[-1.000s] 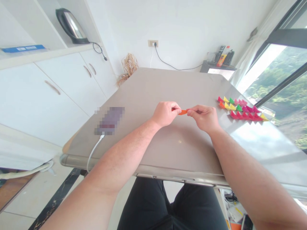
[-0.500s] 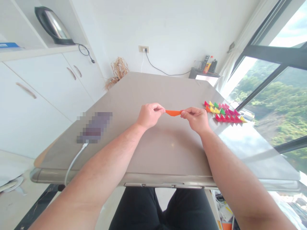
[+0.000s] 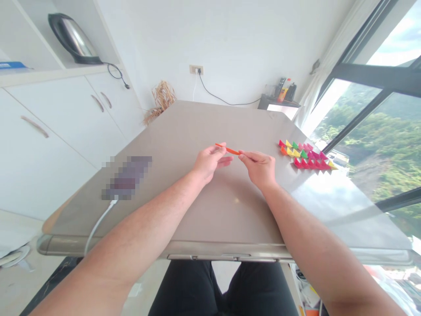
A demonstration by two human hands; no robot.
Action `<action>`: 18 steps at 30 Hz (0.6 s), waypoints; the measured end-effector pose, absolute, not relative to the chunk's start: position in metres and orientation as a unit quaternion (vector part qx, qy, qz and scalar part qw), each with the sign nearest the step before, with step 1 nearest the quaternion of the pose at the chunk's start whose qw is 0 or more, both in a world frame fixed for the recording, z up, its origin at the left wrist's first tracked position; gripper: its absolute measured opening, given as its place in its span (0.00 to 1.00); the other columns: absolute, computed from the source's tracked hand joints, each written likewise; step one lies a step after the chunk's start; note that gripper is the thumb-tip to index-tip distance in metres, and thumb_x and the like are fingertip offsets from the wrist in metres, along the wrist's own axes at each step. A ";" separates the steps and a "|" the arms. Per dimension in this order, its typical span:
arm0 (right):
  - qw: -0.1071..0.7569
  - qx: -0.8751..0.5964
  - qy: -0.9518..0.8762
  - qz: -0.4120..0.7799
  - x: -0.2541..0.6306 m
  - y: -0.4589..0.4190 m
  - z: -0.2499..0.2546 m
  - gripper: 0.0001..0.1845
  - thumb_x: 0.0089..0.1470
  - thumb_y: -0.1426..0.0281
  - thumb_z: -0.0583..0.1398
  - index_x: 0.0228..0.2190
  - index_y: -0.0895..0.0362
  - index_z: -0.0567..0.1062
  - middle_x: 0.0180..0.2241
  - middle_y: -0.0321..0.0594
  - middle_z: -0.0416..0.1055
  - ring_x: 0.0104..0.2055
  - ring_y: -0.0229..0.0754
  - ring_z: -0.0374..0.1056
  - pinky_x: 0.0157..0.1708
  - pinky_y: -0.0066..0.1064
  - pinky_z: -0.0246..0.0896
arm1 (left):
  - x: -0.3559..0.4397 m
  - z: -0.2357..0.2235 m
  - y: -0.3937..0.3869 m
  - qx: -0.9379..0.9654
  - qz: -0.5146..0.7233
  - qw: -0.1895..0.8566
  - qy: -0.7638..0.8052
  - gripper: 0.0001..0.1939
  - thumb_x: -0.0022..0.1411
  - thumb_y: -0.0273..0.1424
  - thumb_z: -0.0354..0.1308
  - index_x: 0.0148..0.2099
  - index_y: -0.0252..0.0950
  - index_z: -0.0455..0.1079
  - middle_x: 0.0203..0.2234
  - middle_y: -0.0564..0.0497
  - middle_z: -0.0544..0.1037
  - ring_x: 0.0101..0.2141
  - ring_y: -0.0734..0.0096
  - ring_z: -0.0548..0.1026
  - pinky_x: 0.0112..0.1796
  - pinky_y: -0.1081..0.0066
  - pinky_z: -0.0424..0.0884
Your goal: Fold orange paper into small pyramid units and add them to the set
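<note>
A narrow piece of folded orange paper (image 3: 233,151) is held above the table, seen nearly edge-on. My left hand (image 3: 210,163) pinches it toward its left end between thumb and forefinger, with the other fingers loosely spread below. The paper's left tip sticks out past those fingertips. At the right end, my right hand (image 3: 259,166) grips it between thumb and curled forefinger. Small folded paper boats (image 3: 311,164) in red, pink, yellow, green and orange stand in rows on the table to the right of my right hand.
The grey-brown table (image 3: 213,118) spreads under both hands. At left lies a blurred-out flat device (image 3: 126,177) with a white cable (image 3: 98,224). A kettle (image 3: 74,39) stands on the shelf. Bottles (image 3: 287,90) sit on a small cabinet beyond the table, and a window is at right.
Both hands have come closer together, the right one moving left. The orange paper has turned from showing its broad side to nearly edge-on, and the left fingers have shifted inward along it.
</note>
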State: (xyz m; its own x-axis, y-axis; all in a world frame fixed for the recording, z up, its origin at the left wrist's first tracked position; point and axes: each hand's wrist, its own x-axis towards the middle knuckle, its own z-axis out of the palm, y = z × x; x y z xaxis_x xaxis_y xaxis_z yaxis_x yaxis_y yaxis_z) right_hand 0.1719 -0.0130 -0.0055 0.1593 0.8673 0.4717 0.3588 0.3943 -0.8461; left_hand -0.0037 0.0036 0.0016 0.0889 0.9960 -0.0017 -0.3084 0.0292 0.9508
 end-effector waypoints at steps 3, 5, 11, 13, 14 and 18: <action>0.546 -0.477 -0.663 0.187 0.166 -0.015 -0.007 0.08 0.53 0.65 0.66 0.34 0.50 0.86 0.37 0.40 0.83 0.39 0.46 0.77 0.41 0.38 0.73 | -0.003 0.002 0.005 0.408 0.575 0.603 0.373 0.16 0.63 0.35 0.66 0.52 0.36 0.73 0.50 0.42 0.80 0.41 0.63 0.84 0.49 0.59 0.79; 0.529 -0.456 -0.693 0.180 0.163 -0.017 -0.007 0.09 0.54 0.66 0.65 0.35 0.51 0.86 0.37 0.40 0.83 0.38 0.45 0.77 0.40 0.37 0.73 | -0.004 0.001 0.006 0.399 0.577 0.608 0.370 0.16 0.63 0.35 0.66 0.52 0.36 0.73 0.51 0.42 0.79 0.40 0.63 0.84 0.49 0.57 0.79; 0.479 -0.434 -0.726 0.234 0.163 -0.024 0.002 0.13 0.51 0.66 0.67 0.40 0.50 0.84 0.42 0.40 0.81 0.43 0.46 0.76 0.39 0.36 0.73 | -0.004 -0.001 0.005 0.454 0.552 0.595 0.367 0.20 0.63 0.39 0.66 0.55 0.39 0.72 0.52 0.42 0.78 0.43 0.58 0.84 0.45 0.56 0.81; 0.474 -0.440 -0.717 0.261 0.164 -0.026 0.005 0.13 0.52 0.63 0.67 0.40 0.51 0.84 0.42 0.41 0.81 0.44 0.46 0.76 0.39 0.34 0.72 | -0.002 -0.001 0.002 0.474 0.549 0.582 0.367 0.22 0.62 0.39 0.67 0.56 0.38 0.73 0.53 0.41 0.78 0.45 0.56 0.83 0.44 0.56 0.82; 0.477 -0.449 -0.705 0.271 0.164 -0.026 0.007 0.13 0.53 0.61 0.66 0.39 0.52 0.84 0.40 0.41 0.81 0.43 0.45 0.76 0.38 0.34 0.72 | -0.001 0.000 0.001 0.481 0.548 0.578 0.367 0.22 0.61 0.38 0.67 0.56 0.38 0.74 0.53 0.41 0.78 0.46 0.56 0.82 0.44 0.57 0.82; 0.485 -0.484 -0.666 0.295 0.166 -0.023 0.007 0.15 0.52 0.58 0.68 0.38 0.54 0.84 0.36 0.41 0.82 0.38 0.44 0.76 0.37 0.34 0.70 | 0.001 0.001 -0.004 0.507 0.529 0.580 0.356 0.23 0.60 0.35 0.69 0.56 0.37 0.75 0.54 0.41 0.79 0.49 0.55 0.81 0.44 0.57 0.82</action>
